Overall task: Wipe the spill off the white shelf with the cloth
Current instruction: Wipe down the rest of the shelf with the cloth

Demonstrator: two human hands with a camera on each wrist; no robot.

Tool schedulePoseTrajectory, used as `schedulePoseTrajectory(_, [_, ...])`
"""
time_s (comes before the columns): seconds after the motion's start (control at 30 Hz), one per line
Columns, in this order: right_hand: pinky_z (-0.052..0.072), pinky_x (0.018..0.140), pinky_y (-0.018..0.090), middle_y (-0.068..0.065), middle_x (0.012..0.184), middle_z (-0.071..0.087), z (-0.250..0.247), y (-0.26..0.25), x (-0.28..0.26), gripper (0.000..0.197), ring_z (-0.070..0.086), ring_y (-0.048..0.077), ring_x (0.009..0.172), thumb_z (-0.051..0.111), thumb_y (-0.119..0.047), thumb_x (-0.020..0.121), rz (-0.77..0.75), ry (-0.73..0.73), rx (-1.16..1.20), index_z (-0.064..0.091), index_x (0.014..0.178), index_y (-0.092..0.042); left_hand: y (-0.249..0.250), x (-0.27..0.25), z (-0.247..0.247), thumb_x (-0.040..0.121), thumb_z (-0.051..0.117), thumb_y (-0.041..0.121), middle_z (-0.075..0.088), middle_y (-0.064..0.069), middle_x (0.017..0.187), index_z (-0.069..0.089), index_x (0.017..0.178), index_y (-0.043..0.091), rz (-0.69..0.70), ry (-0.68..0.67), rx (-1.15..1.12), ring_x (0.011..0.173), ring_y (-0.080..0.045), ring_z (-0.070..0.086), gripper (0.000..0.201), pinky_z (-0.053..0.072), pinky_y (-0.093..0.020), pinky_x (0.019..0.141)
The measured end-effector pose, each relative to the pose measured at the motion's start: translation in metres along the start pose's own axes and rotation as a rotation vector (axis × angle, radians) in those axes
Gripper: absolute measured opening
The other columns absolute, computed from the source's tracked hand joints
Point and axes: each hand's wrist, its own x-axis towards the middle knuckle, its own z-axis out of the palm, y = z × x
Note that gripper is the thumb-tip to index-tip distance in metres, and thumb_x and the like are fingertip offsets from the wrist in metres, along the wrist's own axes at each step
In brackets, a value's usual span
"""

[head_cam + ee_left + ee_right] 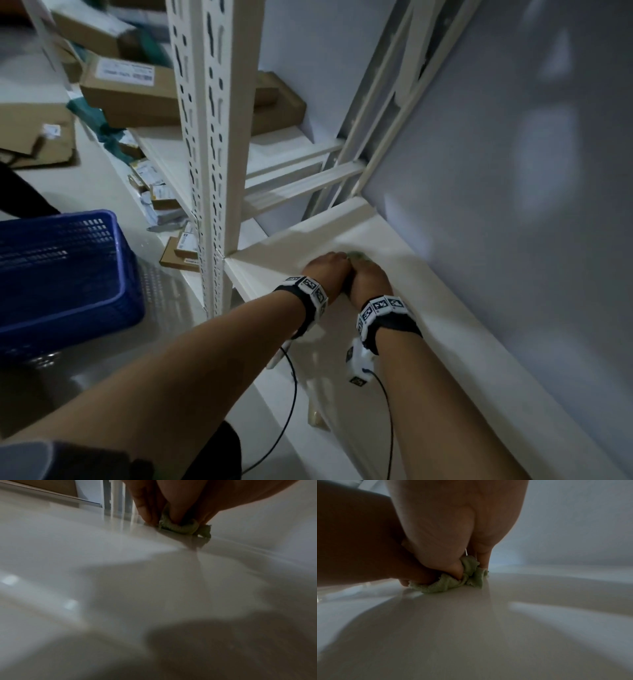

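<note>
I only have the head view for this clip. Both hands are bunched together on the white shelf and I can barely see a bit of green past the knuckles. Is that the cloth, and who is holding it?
Observer: Yes, a green cloth, crumpled small. In the right wrist view the right hand pinches it with thumb and fingers.
Operator: And the left hand?
Observer: The left wrist view shows the left hand with its fingers closed on the same cloth.
Operator: Is the cloth on the surface?
Observer: Yes, its underside touches the white shelf.
Operator: Any spill visible?
Observer: The shelf looks glossy; I cannot make out any liquid.
</note>
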Motion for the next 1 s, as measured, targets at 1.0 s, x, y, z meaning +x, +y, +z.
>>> schedulePoseTrajectory(1.0, [0.040,0.077,0.026,0.015,0.114,0.069,-0.010,0.001,0.043,0.020,0.065,0.029,0.102,0.053,-0.018,0.096,0.196,-0.083,-0.052,0.067,0.106,-0.008,-0.006,0.066,-0.014,0.076,0.068,0.005,0.050,-0.003,0.070,0.061,0.083,0.011,-0.106,-0.267,0.004,0.072,-0.029,0.064,0.011,0.056,-0.037,0.068])
